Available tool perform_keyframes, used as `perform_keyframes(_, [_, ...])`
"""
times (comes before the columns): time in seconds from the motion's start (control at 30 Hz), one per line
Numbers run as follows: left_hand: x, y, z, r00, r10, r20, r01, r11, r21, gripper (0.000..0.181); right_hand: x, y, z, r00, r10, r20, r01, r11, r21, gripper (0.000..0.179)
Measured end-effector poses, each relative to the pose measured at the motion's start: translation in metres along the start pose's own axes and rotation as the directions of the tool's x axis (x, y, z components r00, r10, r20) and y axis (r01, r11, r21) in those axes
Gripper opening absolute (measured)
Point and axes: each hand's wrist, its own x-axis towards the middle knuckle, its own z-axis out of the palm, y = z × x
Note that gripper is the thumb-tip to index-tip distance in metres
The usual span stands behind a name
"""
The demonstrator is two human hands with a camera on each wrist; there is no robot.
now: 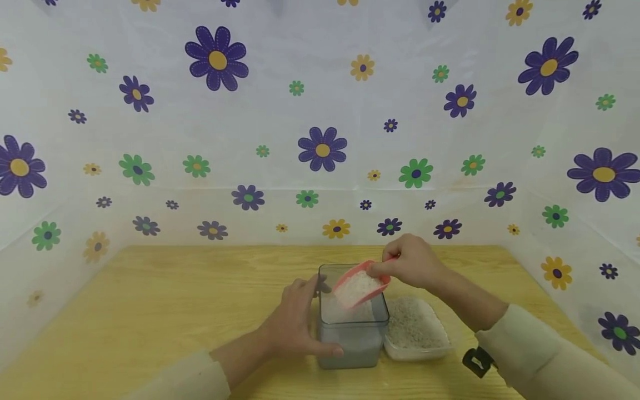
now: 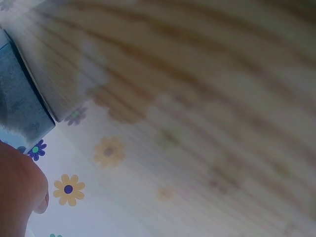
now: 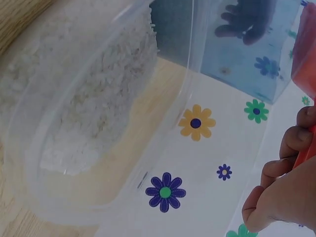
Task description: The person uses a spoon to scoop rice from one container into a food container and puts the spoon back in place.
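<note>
My right hand [image 1: 415, 264] grips a red scoop [image 1: 386, 282] by its handle. White rice [image 1: 357, 288] fills the scoop, which tilts down to the left over the mouth of a tall, see-through grey-blue container [image 1: 351, 347]. Around the container's left side is my left hand [image 1: 292, 319], thumb across the front and fingertips showing at the back through the wall. More rice lies inside the container, below the scoop. At the left wrist view's edge, the left hand [image 2: 19, 190] appears beside the container [image 2: 24, 94].
Close to the container's right stands a low clear plastic box [image 1: 417, 354] of rice [image 3: 106, 84], under my right forearm. Both stand on a wood-grain table [image 1: 200, 294]. A flower-print sheet [image 1: 270, 111] rises behind and at both sides.
</note>
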Motion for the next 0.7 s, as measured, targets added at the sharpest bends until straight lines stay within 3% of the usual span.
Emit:
perform_keyframes(0.3, [-0.001, 0.002, -0.001, 1.000, 0.020, -0.007, -0.020, 1.000, -0.002, 0.109, -0.012, 0.016, -0.025, 0.991, 0.132, -0.020, -0.130, 0.989, 0.077, 0.039])
perform_keyframes(0.47, [0.000, 0.002, -0.001, 0.999, 0.049, -0.007, -0.049, 0.999, 0.009, 0.112, -0.022, 0.034, -0.037, 0.987, 0.154, -0.035, -0.151, 0.985, 0.087, 0.041])
perform_keyframes(0.7, [0.001, 0.001, -0.003, 1.000, 0.028, 0.012, -0.028, 1.000, -0.001, 0.111, -0.034, 0.057, -0.048, 0.981, 0.189, -0.051, -0.187, 0.981, 0.048, 0.045])
